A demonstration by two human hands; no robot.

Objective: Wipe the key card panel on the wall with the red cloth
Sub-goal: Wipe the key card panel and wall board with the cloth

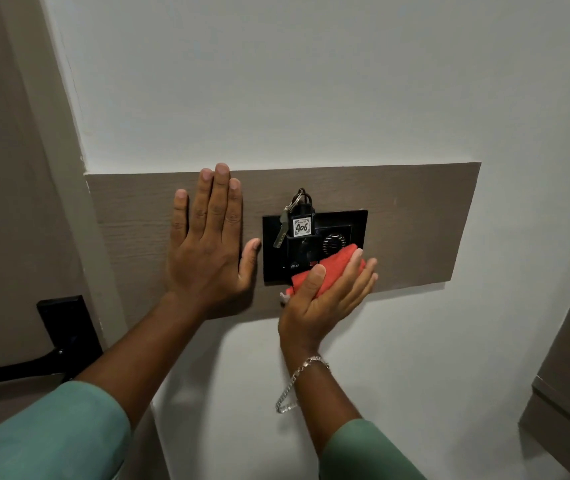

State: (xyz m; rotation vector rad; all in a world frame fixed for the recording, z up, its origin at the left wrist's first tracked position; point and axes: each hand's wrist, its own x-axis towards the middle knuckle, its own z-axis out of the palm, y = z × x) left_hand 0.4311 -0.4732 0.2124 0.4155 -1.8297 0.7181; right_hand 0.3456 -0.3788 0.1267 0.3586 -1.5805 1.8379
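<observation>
My right hand (325, 299) presses the crumpled red cloth (328, 268) under flat fingers against the lower right corner of the black rectangular key card panel (273, 251), while beyond its left, my left hand (207, 251) lies spread on the grey-brown wooden wall board (415, 220).

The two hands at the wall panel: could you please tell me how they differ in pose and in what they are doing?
The left hand lies flat and empty, fingers upward, on the brown wood-grain board, beside the black key card panel. The right hand presses the folded red cloth onto that panel's lower right part and wears a silver chain bracelet; the left wrist is bare. Both have green sleeves.
</observation>
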